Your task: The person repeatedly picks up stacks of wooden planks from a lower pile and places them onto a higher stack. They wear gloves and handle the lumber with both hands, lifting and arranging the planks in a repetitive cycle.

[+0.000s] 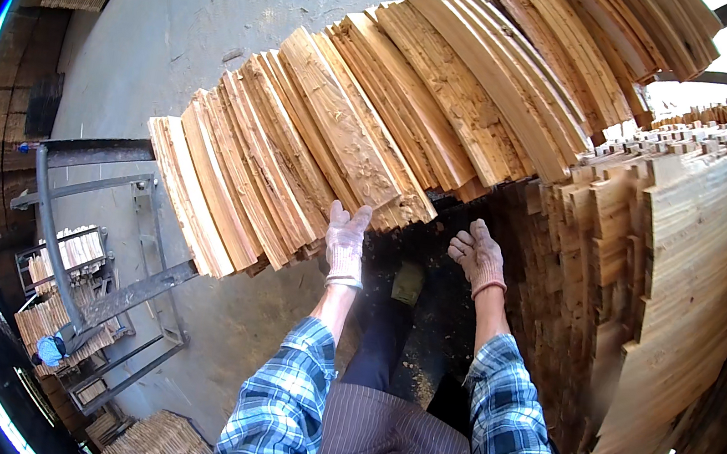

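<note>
A long row of wooden boards (295, 117) stands on edge in front of me, packed side by side. My left hand (346, 241), in a pale knit glove, is at the near end of a wide rough board (341, 118). Two of its fingers point up and apart at that board's end; whether they press on it I cannot tell. My right hand (479, 259), gloved too, hovers over the dark gap right of the row. Its fingers are loosely bent and apart, with nothing visible in them.
At the right rises a tall stack of boards (687, 279). A metal frame (111, 299) supports the row's left end. More stacked wood (155, 448) lies at the lower left, where a person in a blue cap (51, 349) is near another rack. My shoe (407, 283) shows below.
</note>
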Tool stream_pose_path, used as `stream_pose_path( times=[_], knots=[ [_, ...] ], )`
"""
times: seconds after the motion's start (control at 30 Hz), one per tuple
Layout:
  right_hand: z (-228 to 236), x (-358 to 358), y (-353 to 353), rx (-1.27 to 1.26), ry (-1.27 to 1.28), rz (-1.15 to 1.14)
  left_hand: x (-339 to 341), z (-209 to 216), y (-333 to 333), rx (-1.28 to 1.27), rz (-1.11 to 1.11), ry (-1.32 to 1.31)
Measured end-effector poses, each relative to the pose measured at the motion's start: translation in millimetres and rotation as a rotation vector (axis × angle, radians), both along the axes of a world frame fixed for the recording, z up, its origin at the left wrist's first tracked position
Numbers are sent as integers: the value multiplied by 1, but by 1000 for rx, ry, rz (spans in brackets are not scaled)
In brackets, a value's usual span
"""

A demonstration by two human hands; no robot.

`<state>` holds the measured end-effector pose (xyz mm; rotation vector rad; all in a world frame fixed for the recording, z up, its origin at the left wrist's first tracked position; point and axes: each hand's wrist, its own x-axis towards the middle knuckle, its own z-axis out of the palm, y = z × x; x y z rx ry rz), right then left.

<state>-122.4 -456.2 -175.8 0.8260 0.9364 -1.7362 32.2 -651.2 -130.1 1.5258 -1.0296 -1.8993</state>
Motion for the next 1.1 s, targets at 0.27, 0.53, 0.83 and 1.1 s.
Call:
stream_pose_path(
  times=[0.27, 0.53, 0.83, 1.1],
  knots=[
    [-57, 29, -94, 24, -62, 33, -50, -20, -9, -353, -428, -853],
    [76, 43, -134, -61, 306, 738, -13, 82, -72, -123, -78, 74],
    [53, 18, -181, -177, 389, 575, -13, 57, -92, 14, -95, -5],
    [91, 94, -50, -220, -94, 295, 114, 136, 32, 531, -305, -33]
  ],
)
